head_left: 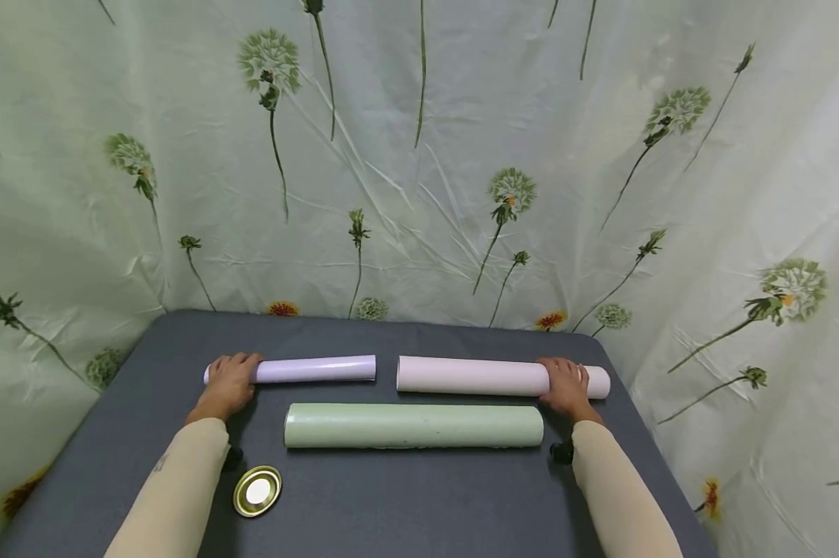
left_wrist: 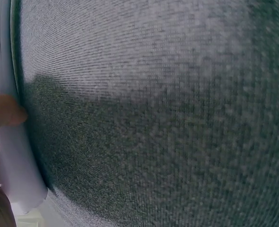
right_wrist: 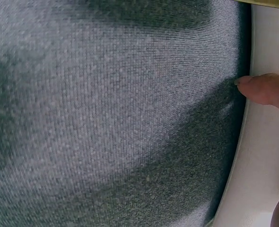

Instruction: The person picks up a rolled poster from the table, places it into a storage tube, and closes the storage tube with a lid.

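My left hand [head_left: 229, 381] grips a thin, glossy lavender roll [head_left: 315, 370] near its left end. In the left wrist view the thumb [left_wrist: 9, 109] lies across the near side of that roll [left_wrist: 23, 165]. Toward the right end of a thicker pale pink roll [head_left: 471, 376], my right hand [head_left: 566, 386] curls over it; the right wrist view has its thumb [right_wrist: 265, 89] against the roll [right_wrist: 267, 142]. Both rolls lie on the table, end to end with a gap between them. A pale green roll [head_left: 412, 426], the widest, lies in front of them, untouched.
A round gold lid [head_left: 257, 491] with a white centre lies beside the left forearm. Dark grey fabric covers the table [head_left: 405, 504]. Behind it and at both sides hangs a pale curtain [head_left: 405, 194] printed with dandelions.
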The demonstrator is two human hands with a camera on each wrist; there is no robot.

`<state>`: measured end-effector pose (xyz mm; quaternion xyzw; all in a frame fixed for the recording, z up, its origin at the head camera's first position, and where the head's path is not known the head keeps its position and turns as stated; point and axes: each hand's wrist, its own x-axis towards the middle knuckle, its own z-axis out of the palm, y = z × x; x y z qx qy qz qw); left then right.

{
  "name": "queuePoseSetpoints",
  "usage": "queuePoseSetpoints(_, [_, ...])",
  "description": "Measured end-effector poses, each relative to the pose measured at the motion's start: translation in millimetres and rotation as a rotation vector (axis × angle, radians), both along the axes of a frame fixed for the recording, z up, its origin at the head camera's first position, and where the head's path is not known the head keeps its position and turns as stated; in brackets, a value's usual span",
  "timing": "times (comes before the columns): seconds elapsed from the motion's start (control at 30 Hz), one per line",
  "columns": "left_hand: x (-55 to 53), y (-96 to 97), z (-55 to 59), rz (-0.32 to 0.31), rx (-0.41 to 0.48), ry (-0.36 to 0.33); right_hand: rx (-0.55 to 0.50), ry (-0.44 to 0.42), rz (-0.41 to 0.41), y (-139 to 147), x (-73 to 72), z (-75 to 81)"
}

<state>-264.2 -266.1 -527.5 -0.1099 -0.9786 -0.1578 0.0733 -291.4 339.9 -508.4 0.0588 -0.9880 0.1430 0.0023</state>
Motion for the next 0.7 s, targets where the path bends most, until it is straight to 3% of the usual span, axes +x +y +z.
queuePoseSetpoints(0.47, [-1.1,1.2,4.9,-0.026,-0.018,-0.018,-0.013,-0.009,-0.015,-4.1,0.8,1.6])
queuePoseSetpoints(0.7, [-1.6,-1.0,12.0,-0.048,-0.013,0.021,-0.022,-0.025,-0.018,-2.5,-0.4,1.0])
